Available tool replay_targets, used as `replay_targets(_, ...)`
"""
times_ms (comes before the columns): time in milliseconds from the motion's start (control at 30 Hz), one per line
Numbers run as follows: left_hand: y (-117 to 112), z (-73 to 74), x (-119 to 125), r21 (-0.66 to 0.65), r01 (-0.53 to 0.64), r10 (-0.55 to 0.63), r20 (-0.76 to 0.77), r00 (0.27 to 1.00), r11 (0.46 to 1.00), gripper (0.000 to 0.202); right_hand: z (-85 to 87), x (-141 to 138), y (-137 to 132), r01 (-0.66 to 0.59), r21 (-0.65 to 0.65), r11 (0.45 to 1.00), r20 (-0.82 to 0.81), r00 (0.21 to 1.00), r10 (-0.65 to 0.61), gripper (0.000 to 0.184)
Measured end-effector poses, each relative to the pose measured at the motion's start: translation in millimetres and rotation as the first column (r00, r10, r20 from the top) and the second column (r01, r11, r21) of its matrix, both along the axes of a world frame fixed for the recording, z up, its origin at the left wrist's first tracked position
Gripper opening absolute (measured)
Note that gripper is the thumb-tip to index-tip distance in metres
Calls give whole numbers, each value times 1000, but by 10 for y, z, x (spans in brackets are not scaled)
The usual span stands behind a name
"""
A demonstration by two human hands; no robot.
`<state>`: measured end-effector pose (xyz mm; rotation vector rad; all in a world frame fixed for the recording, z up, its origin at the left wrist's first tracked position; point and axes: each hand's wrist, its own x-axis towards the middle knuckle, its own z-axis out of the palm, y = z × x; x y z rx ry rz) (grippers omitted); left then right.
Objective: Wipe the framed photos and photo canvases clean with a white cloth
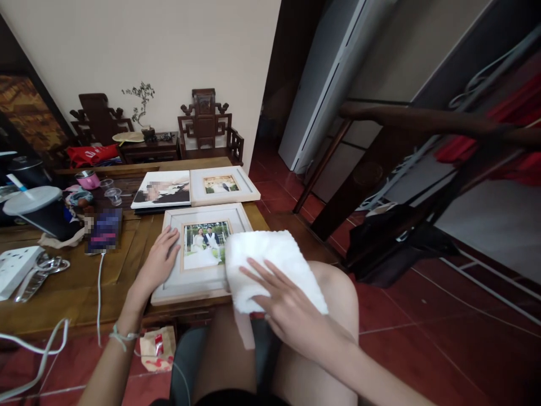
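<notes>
A white-framed photo [171,283] lies flat at the near edge of the wooden table [63,299]. My left hand [159,260] rests open on the frame's left side, fingers flat. A folded white cloth [266,256] covers the frame's right edge and hangs over my knee. My right hand [287,304] lies flat on top of the cloth, fingers stretched out and pressing it down. Two more pictures lie farther back: a frameless print [163,189] and another white-framed photo [223,185].
A phone [103,230] with a white cable, a white power strip [17,268], a lidded dark cup [40,211] and small cups clutter the table's left. Carved wooden chairs [207,127] stand by the wall. Red tile floor and a dark wooden rack [401,169] are at right.
</notes>
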<state>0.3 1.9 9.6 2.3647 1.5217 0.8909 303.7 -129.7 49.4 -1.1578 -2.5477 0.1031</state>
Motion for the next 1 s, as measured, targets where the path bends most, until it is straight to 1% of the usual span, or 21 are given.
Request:
replay_targets(67, 2, 0, 3, 11, 10, -10, -12, 1000, 1000, 48, 25, 180, 17, 41, -1, 999, 1, 999, -41, 39)
replay_targets(133, 4, -1, 2, 16, 18, -18, -23, 1000, 1000, 49, 23, 264, 141, 57, -14, 998, 8, 998, -56, 40)
replay_targets(200, 7, -2, -3, 15, 21, -20, -33, 999, 1000, 51, 7, 274, 379, 55, -30, 998, 16, 998, -55, 38)
replay_targets(300, 11, -4, -9, 13, 27, -26, -33, 999, 1000, 53, 1, 225, 885, 62, -43, 997, 10, 998, -62, 40)
replay_targets(400, 7, -6, -10, 16, 25, -25, -15, 1000, 1000, 51, 30, 165, 1354, 76, -64, 995, 8, 997, -75, 43)
replay_targets(467, 3, -7, -7, 16, 12, -12, -3, 1000, 1000, 48, 46, 135, 1518, 78, -71, 994, 15, 997, -77, 43)
replay_targets(500, 1, -9, -4, 15, 3, -3, 1, 1000, 1000, 48, 47, 126, 1536, 74, -68, 995, 17, 997, -73, 42)
replay_targets(533, 0, -10, -1, 13, -5, 5, 5, 1000, 1000, 47, 45, 123, 1511, 67, -61, 996, 18, 998, -66, 41)
replay_targets(600, 2, -15, 5, 11, -18, 18, 12, 1000, 1000, 46, 39, 137, 1343, 42, -52, 998, 22, 999, -41, 39)
replay_targets(700, 11, -23, 10, 15, -20, 19, 22, 1000, 1000, 45, 65, 202, 890, -3, -84, 996, 44, 999, 7, 37)
replay_targets(800, 14, -25, 9, 15, -20, 19, 33, 999, 1000, 44, 151, 258, 403, -39, -163, 986, 46, 998, 47, 36)
replay_targets(867, 13, -20, 8, 8, -7, 7, 43, 999, 1000, 44, 213, 258, 182, -34, -210, 977, 32, 999, 42, 40)
replay_targets(933, 14, -12, 6, 0, 15, -15, 51, 999, 1000, 43, 246, 227, 106, -13, -230, 973, 24, 1000, 19, 44)
replay_targets(1000, 16, -4, 6, -4, 34, -33, 57, 998, 999, 43, 234, 183, 186, 7, -213, 977, 26, 1000, -1, 43)
